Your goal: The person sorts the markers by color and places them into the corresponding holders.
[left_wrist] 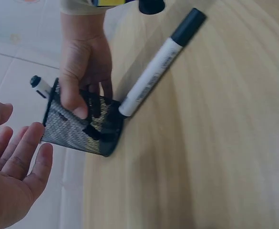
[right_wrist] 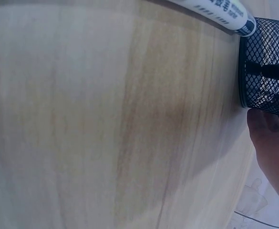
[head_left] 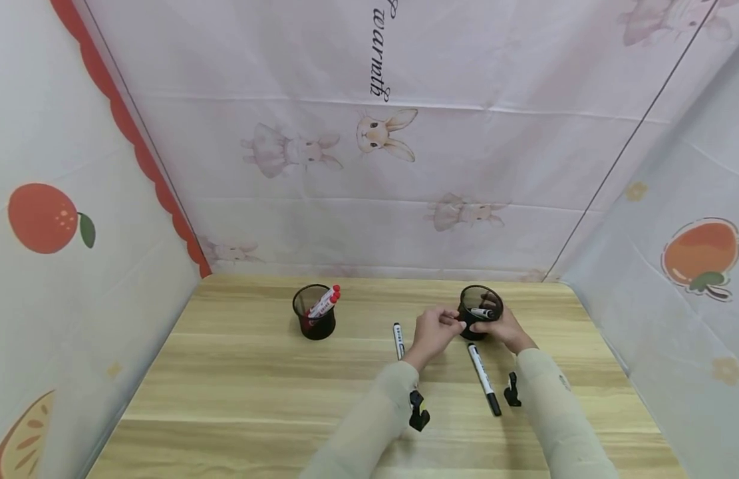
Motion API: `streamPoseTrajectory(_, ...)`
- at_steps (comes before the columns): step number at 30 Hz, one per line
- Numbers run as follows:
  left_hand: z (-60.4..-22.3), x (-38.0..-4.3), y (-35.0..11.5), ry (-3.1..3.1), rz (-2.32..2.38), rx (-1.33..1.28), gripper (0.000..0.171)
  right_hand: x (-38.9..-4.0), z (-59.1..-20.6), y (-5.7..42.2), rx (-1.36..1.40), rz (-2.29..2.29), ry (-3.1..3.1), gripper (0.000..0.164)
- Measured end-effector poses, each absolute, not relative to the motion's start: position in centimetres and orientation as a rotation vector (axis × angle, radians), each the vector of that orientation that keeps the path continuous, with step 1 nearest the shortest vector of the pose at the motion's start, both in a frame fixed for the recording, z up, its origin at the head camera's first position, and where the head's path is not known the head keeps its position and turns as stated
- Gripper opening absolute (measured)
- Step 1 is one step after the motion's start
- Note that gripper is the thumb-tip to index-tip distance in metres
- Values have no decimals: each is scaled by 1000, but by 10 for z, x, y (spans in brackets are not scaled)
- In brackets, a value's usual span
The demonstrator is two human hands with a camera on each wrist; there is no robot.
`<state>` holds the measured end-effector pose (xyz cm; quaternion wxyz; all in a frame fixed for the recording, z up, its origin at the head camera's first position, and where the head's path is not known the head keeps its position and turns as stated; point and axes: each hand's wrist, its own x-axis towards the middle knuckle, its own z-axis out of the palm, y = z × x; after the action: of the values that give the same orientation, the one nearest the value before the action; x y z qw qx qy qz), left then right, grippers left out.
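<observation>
My right hand (head_left: 507,331) grips a black mesh pen cup (left_wrist: 65,130) from its right side, thumb across the near wall. Inside this cup leans a black-capped marker (head_left: 481,313), its end showing above the rim in the left wrist view. Close to the cup's left side is my left hand (head_left: 434,332). In the left wrist view its fingers (left_wrist: 19,160) are spread and loosely bent, holding nothing, with fingertips near the rim. A white marker with a black cap (head_left: 484,379) lies on the table just in front of the cup. The right wrist view shows only part of the right hand (right_wrist: 273,148).
A second black mesh cup (head_left: 317,327) stands farther left, with red-capped markers (head_left: 325,304) in it. Another black-and-white marker (head_left: 399,340) lies beside my left hand, partly hidden by it. Printed cloth walls (head_left: 345,233) border the wooden table (head_left: 237,379).
</observation>
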<state>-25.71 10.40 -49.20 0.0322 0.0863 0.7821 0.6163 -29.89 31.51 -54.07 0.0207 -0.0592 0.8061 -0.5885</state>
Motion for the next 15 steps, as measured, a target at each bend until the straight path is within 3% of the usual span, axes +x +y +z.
streamPoseTrajectory(15,-526,-238,107,2436,1869,256,14,-300,-548,317,-193,-1790,2554,89)
